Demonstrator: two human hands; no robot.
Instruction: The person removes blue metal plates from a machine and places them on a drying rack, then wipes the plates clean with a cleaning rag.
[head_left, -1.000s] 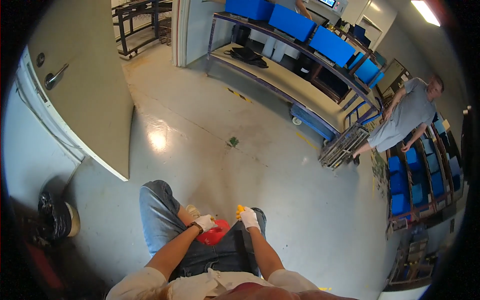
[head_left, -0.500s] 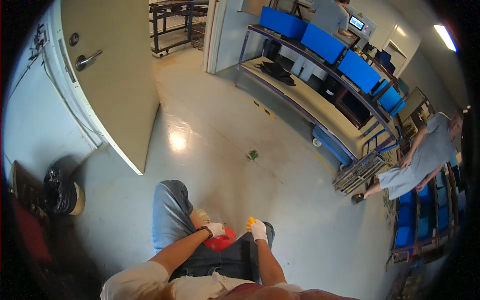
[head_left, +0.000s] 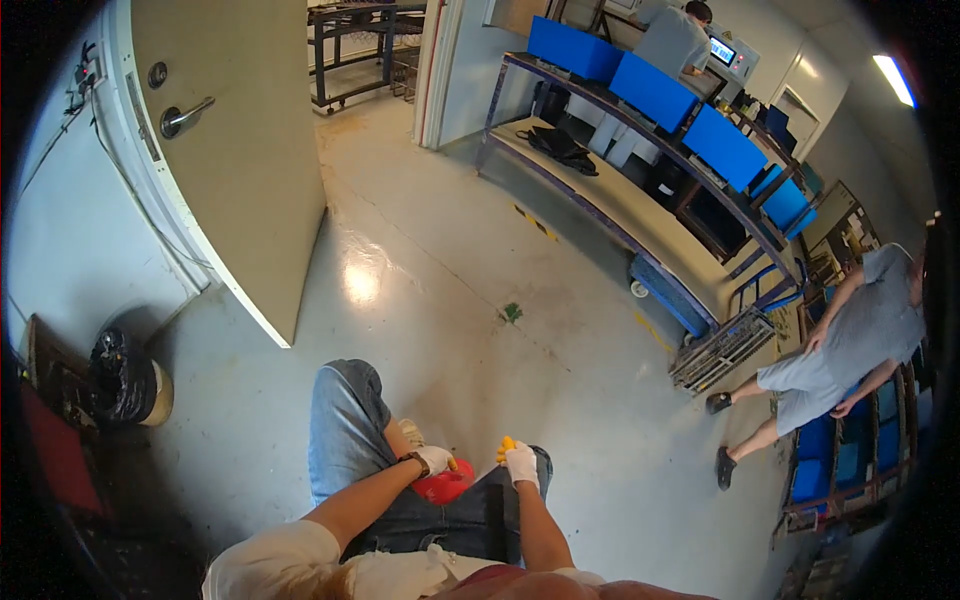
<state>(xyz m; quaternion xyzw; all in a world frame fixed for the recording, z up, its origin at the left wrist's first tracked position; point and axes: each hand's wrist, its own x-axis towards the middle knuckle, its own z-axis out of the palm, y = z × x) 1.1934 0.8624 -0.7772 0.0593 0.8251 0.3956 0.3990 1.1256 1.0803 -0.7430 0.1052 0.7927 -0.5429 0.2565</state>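
Note:
My left hand (head_left: 436,461), in a white glove with yellow fingertips, is closed on the edge of a smooth red object (head_left: 446,487) above my lap. Its exact kind is unclear. To its right, close to my right knee, is my right hand (head_left: 520,464), gloved the same way, with its fingers curled closed. A thin pale edge shows beside those fingers, but what they hold is too small to make out. My jeans (head_left: 345,430) lie beneath and around both hands.
An open beige door (head_left: 225,150) stands at left, near a bin with a black bag (head_left: 120,385). Blue panels (head_left: 650,88) line a long bench, with a person (head_left: 675,45) behind it. Another person (head_left: 845,335) walks at right beside a metal rack (head_left: 722,350). Green debris (head_left: 512,313) lies on the floor.
The person at right has stepped nearer, both feet now showing. The view has shifted slightly. My hands stay almost in place, the left still at the red object.

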